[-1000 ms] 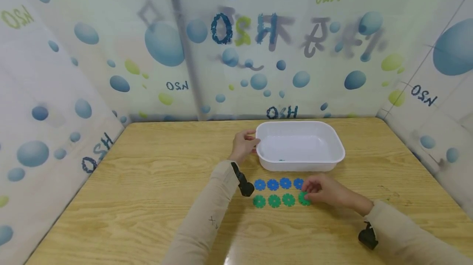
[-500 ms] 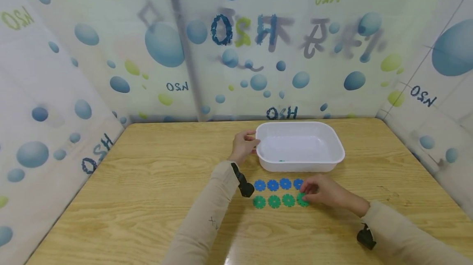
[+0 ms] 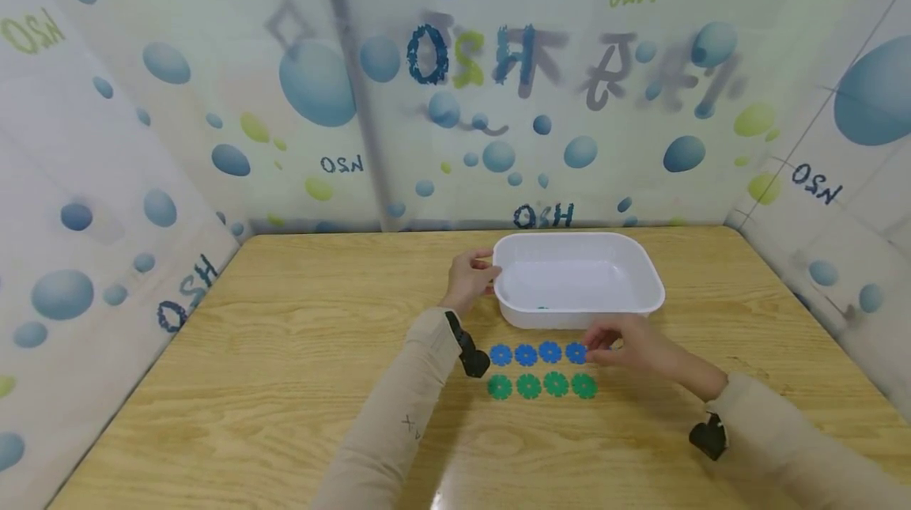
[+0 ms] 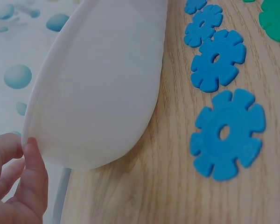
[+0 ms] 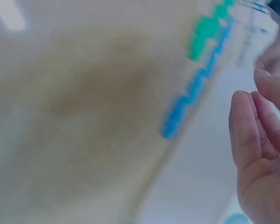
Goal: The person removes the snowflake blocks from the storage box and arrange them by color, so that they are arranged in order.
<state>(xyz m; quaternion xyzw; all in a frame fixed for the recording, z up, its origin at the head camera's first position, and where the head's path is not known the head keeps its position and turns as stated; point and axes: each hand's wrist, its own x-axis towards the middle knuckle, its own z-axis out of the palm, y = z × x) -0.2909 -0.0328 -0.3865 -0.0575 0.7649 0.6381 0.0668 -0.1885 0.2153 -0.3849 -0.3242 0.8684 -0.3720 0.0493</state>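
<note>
At the left end of a white plastic basin (image 3: 580, 320), my left hand (image 3: 470, 281) pinches the rim between thumb and fingers. In the left wrist view, its fingers meet the edge of the basin (image 4: 98, 84). My right hand (image 3: 633, 344) hovers at the right end of a row of blue notched plastic discs (image 3: 525, 355), in front of the basin. Below them lies a matching row of green notched discs (image 3: 528, 387). The right wrist view is blurred; there the right hand's (image 5: 263, 144) fingers are loosely bent, with nothing seen between them.
A wooden table (image 3: 320, 368) carries the basin and both rows. A small green bit (image 3: 543, 307) shows inside the basin near its front wall. A patterned curtain (image 3: 455, 138) stands behind the table, with similar panels at both sides.
My right hand has let go of the rightmost green disc and moved up toward the basin. That disc now lies in line with its row. The left hand has stayed on the basin rim.
</note>
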